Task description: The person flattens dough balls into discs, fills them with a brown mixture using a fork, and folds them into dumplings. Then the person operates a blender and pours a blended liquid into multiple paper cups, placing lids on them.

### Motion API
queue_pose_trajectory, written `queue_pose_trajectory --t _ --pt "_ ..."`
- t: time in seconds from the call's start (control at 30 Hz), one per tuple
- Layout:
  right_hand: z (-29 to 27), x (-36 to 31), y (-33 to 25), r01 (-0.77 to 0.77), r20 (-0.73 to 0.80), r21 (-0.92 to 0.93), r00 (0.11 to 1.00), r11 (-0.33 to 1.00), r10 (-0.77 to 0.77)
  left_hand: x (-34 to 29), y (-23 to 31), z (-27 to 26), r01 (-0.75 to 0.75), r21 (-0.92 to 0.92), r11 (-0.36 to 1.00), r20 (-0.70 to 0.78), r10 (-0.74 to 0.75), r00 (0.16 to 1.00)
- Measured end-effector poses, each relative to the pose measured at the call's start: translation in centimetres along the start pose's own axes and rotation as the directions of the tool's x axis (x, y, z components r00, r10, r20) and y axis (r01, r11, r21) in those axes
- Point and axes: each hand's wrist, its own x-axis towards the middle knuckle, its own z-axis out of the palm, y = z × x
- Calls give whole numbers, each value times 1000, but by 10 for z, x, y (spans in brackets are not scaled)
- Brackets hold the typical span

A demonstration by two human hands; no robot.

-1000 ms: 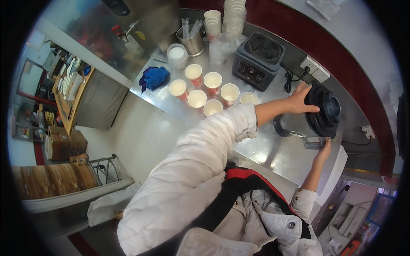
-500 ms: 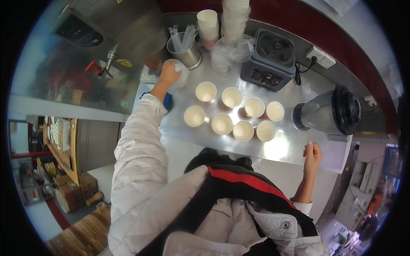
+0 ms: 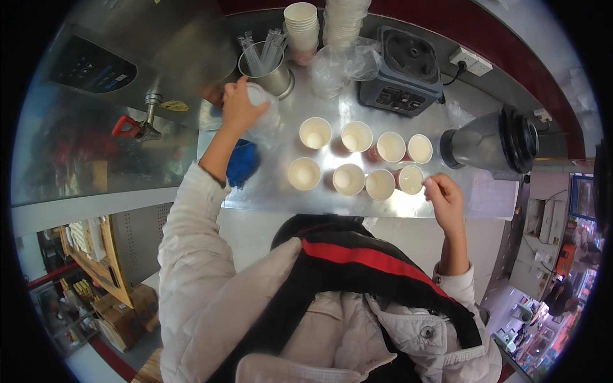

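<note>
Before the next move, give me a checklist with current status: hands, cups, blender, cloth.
1. Left hand securing the clear plastic bag: cannot tell; it is at the bag, but the grip is partly hidden.
2. Right hand clear of the front-right paper cup: cannot tell; the two are very close.
3. Paper cups in two rows of four: ok.
4. Blender jug off its motor base: ok.
5. Blue cloth apart from the cups: ok.

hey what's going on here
A person's left hand is at a clear plastic bag that seems to hold round white lids. The right hand is close beside the front-row cup at the right end; whether they touch is unclear. Eight paper cups stand in two rows on the metal counter, with a blender jar to their right, off its base.
</note>
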Motion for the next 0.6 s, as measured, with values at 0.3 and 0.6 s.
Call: queue_pose_trajectory --t 0.3,0.6 --pt "98 65 -75 549 236 -9 814 836 -531 -93 119 -35 493 -790 -365 376 347 859" --pt "59 37 -36 243 267 162 922 956 -280 -129 194 -6 674 -623 -396 474 495 729"
